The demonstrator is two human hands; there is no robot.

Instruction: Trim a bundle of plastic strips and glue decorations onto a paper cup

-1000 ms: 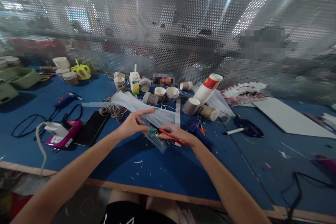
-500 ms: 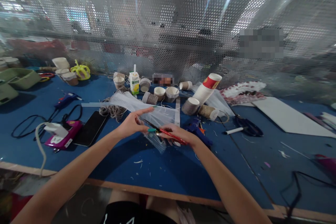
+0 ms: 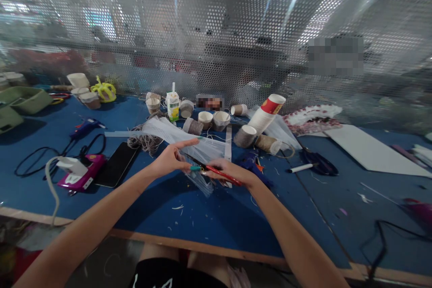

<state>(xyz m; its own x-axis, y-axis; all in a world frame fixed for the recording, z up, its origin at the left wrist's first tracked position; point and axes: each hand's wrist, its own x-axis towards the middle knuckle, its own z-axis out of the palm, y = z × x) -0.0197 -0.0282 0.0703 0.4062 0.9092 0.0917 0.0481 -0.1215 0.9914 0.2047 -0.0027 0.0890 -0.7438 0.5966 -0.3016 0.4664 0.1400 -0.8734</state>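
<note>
My right hand [image 3: 227,171] is closed round red-handled scissors [image 3: 224,174], whose dark blades point up and left across translucent white sheeting [image 3: 168,130]. Close by on the left, my left hand [image 3: 170,159] grips the sheeting near the blades, with its index finger stretched over it. Strips of the sheeting hang below my hands. Under its left part lies a tangle of grey cord [image 3: 146,144]. Just beyond the sheeting stand small cups, among them a cord-wrapped one [image 3: 192,126] on its side. A ruler [image 3: 228,137] lies partly under my right hand.
On the left are a black phone [image 3: 118,164], a magenta power strip [image 3: 83,173] and a blue glue gun [image 3: 84,128]. A drink carton [image 3: 173,109] and a leaning cup stack [image 3: 265,117] stand behind. White board [image 3: 374,148] and dark scissors [image 3: 324,163] lie right.
The scissors' red handles have shifted very slightly to the right. My left hand and the sheeting look nearly the same as before.
</note>
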